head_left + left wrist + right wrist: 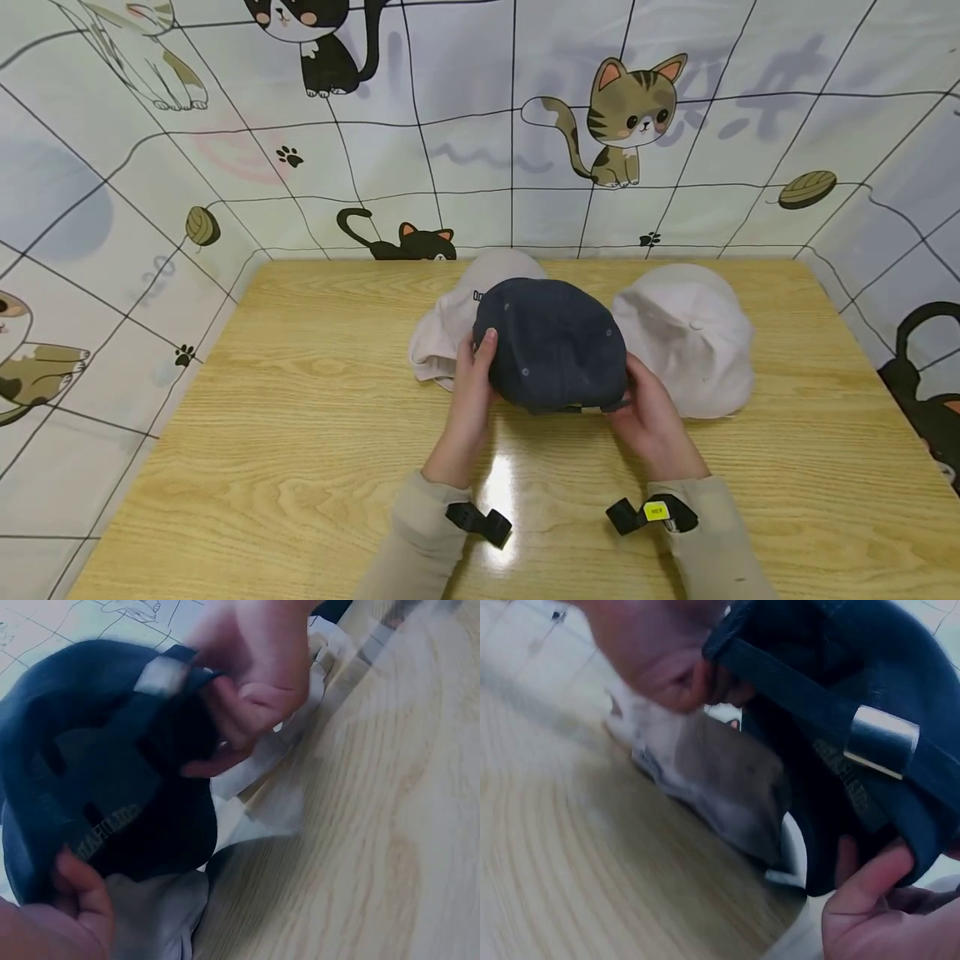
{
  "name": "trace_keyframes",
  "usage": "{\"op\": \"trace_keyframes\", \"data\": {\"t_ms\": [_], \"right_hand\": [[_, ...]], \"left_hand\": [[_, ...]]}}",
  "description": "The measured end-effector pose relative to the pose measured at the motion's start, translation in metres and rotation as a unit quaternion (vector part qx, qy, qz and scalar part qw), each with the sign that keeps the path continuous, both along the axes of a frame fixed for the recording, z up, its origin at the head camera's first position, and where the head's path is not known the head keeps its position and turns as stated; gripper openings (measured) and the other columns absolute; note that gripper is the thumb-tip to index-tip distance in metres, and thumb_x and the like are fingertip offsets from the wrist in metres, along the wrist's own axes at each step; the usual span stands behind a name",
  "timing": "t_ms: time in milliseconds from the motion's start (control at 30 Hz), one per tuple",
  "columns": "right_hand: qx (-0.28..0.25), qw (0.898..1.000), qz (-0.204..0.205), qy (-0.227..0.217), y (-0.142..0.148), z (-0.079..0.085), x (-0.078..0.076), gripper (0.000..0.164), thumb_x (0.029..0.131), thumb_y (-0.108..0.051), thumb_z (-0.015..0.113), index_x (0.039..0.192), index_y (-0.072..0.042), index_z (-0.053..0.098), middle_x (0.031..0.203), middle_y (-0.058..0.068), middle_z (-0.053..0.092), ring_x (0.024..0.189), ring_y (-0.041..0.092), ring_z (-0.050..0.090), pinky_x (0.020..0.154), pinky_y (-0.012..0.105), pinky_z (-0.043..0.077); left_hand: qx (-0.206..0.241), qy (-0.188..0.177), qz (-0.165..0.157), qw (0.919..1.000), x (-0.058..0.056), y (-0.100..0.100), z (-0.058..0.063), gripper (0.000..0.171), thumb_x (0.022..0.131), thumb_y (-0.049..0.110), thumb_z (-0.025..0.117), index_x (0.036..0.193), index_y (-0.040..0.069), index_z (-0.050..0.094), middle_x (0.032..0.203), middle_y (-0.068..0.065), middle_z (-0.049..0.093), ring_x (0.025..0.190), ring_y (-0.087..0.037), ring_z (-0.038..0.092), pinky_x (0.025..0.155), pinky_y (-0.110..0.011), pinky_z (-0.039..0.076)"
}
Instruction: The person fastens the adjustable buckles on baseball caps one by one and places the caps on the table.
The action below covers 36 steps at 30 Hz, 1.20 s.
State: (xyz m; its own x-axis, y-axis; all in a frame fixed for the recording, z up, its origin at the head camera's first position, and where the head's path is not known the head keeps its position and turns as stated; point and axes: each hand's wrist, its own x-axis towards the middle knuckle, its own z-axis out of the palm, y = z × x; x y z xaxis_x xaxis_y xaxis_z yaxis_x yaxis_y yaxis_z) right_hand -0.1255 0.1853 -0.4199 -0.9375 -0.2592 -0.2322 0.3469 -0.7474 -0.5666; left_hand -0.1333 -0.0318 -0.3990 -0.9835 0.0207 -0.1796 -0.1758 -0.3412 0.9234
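Observation:
A dark navy baseball cap (555, 342) is held up over the table, its crown facing the head camera. My left hand (471, 383) grips one side of it, thumb on the outside of the crown. On the other side, my right hand (651, 408) holds the cap near its lower edge. The right wrist view shows the cap's back strap with a silver metal buckle (883, 742), and the dark inside with lettering. Behind the navy cap on the left is a pale cap (442, 333) with dark lettering, partly covered. An off-white cap (693, 342) lies to the right, close behind my right hand.
The caps are on a light wood-grain table (300, 450). A pale cloth (465, 158) printed with cats and grid lines rises behind the table and along both sides. Black straps (480, 523) are worn at both wrists over beige sleeves.

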Motion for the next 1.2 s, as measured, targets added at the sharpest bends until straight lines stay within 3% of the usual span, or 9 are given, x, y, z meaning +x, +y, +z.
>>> {"op": "trace_keyframes", "data": {"t_ms": [100,200,300,400,567,667,867,1033,1200], "right_hand": [[0.056,0.998,0.014,0.010,0.001,0.001,0.001,0.025,0.095,-0.026,0.044,0.074,-0.015,0.053,0.054,-0.006,0.040,0.045,0.009,0.040,0.050,0.022,0.038],[0.153,0.988,0.021,0.019,0.001,0.002,0.002,0.022,0.094,-0.030,0.045,0.078,-0.019,0.054,0.058,-0.008,0.042,0.052,0.008,0.043,0.055,0.022,0.040],[0.228,0.973,0.023,0.027,0.000,0.002,0.003,0.019,0.094,-0.032,0.044,0.103,-0.019,0.055,0.079,-0.011,0.053,0.068,0.005,0.051,0.066,0.021,0.044],[0.284,0.958,0.024,0.022,0.000,0.001,0.004,0.041,0.093,-0.034,0.045,0.131,-0.018,0.039,0.099,-0.012,0.055,0.076,0.002,0.052,0.069,0.019,0.044],[0.362,0.930,0.045,0.043,-0.001,-0.001,0.002,0.064,0.091,-0.041,0.045,0.144,-0.018,0.015,0.140,-0.001,0.028,0.103,0.003,0.045,0.079,0.018,0.042],[0.376,0.924,0.049,0.053,-0.001,-0.004,0.000,0.065,0.090,-0.045,0.045,0.143,-0.020,0.016,0.146,0.003,0.017,0.117,0.010,0.038,0.084,0.020,0.041],[0.378,0.922,0.043,0.068,-0.004,-0.003,-0.002,0.062,0.091,-0.040,0.046,0.141,-0.012,0.023,0.144,0.003,0.023,0.128,0.015,0.024,0.093,0.021,0.034],[0.406,0.912,0.027,0.052,-0.004,-0.001,-0.002,0.059,0.091,-0.038,0.047,0.140,-0.010,0.027,0.142,0.005,0.029,0.126,0.016,0.027,0.090,0.019,0.036],[0.423,0.905,0.003,0.038,-0.003,0.002,-0.001,0.063,0.090,-0.041,0.047,0.140,-0.008,0.028,0.140,0.009,0.031,0.124,0.017,0.031,0.090,0.019,0.036]], "left_hand": [[-0.039,-0.015,0.015,0.9990,-0.001,-0.003,-0.001,0.073,0.081,0.056,0.053,0.139,0.021,0.025,0.137,0.001,0.031,0.122,-0.016,0.036,0.097,-0.037,0.032],[-0.094,-0.012,0.001,0.9955,-0.004,-0.005,-0.002,0.073,0.077,0.059,0.056,0.137,0.024,0.031,0.139,0.004,0.029,0.126,-0.013,0.028,0.100,-0.035,0.027],[-0.139,-0.005,-0.014,0.9901,-0.005,-0.005,-0.003,0.072,0.075,0.060,0.057,0.134,0.025,0.035,0.139,0.006,0.029,0.127,-0.009,0.024,0.102,-0.032,0.023],[-0.150,-0.004,-0.022,0.9884,-0.006,-0.005,-0.004,0.069,0.075,0.060,0.058,0.133,0.028,0.037,0.137,0.007,0.032,0.124,-0.007,0.029,0.101,-0.030,0.026],[-0.145,0.006,-0.020,0.9892,-0.003,-0.006,-0.005,0.061,0.080,0.055,0.056,0.132,0.030,0.038,0.136,0.008,0.034,0.123,-0.007,0.030,0.100,-0.031,0.027],[-0.146,0.014,-0.015,0.9890,-0.003,-0.006,-0.004,0.058,0.083,0.050,0.055,0.134,0.029,0.037,0.137,0.008,0.034,0.125,-0.008,0.029,0.101,-0.031,0.026],[-0.166,0.015,0.000,0.9859,-0.003,-0.005,-0.005,0.058,0.087,0.043,0.053,0.137,0.022,0.034,0.139,0.004,0.032,0.127,-0.010,0.025,0.102,-0.032,0.023],[-0.159,0.033,0.005,0.9868,-0.003,-0.004,-0.006,0.057,0.087,0.041,0.053,0.138,0.021,0.034,0.139,0.004,0.032,0.127,-0.010,0.025,0.103,-0.033,0.022],[-0.135,0.054,-0.006,0.9893,0.005,-0.003,0.013,0.051,0.090,0.028,0.053,0.137,0.019,0.035,0.139,0.004,0.033,0.127,-0.008,0.026,0.103,-0.030,0.023]]}}
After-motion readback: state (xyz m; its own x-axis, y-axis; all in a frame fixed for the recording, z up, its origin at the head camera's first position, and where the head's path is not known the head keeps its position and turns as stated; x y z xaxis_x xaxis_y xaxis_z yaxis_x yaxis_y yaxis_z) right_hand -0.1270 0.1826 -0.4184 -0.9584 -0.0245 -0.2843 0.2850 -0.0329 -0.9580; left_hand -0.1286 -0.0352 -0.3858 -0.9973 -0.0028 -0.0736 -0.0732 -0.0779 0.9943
